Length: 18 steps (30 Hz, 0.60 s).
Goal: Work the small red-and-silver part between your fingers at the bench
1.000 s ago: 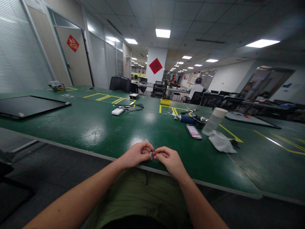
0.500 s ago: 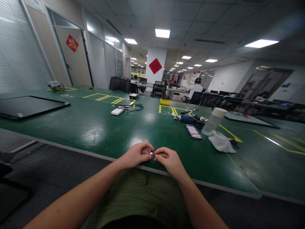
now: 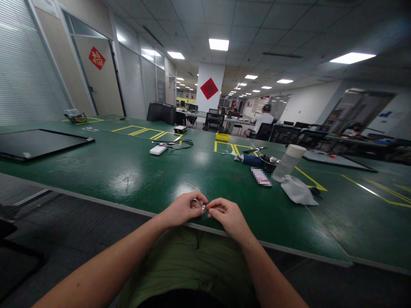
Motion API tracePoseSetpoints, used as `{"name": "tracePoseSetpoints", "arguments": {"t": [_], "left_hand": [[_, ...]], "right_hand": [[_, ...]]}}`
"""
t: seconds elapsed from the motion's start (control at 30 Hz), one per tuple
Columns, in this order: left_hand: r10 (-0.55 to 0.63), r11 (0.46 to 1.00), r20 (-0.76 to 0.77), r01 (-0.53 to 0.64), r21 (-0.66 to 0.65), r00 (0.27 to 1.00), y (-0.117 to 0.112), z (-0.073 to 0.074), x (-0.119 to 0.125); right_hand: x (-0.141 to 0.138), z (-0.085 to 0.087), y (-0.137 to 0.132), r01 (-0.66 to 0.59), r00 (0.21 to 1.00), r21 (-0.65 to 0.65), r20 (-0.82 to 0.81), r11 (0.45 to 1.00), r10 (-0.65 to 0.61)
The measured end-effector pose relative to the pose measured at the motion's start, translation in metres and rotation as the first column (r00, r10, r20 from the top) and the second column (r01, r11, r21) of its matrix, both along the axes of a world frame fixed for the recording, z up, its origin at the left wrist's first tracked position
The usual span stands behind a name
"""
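Note:
Just above the near edge of the green table [image 3: 154, 182], both my hands meet fingertip to fingertip. My left hand [image 3: 186, 208] is closed in a pinch on a tiny silvery piece [image 3: 203, 207], too small to name. A small orange piece [image 3: 208, 208] sits between the thumb and forefinger of my right hand [image 3: 226, 214]. The two pieces are side by side; whether they touch or are joined I cannot tell. My fingers cover most of both.
To the right lie a pinkish phone-like item [image 3: 260, 176], a frosted cylinder [image 3: 289, 162], a white cloth bag [image 3: 298, 190] and a metal bowl [image 3: 270, 161]. A white power bank-like block [image 3: 158, 149] with black cables lies farther off. A dark panel [image 3: 41, 143] rests at left. A person [image 3: 265, 117] sits beyond.
My hands stay in almost the same place. The silvery piece appears slightly turned between my fingers; the red showing near it before is less visible now.

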<state>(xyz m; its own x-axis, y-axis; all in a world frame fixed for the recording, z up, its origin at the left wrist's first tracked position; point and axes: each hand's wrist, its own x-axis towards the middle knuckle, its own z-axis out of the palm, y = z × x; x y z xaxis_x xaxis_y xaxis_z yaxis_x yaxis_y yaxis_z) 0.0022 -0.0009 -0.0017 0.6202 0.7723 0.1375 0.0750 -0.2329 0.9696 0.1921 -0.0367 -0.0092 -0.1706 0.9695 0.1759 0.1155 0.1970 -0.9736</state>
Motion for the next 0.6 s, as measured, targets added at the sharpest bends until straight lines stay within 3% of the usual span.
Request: {"name": "tracePoseSetpoints", "arguments": {"t": [0.6], "left_hand": [[0.017,0.999,-0.048,-0.015,0.03,0.999,-0.0019,0.0046,0.0003]], "right_hand": [[-0.0003,-0.0008,0.0004,-0.006,1.0,0.016,0.022,1.0,0.005]]}}
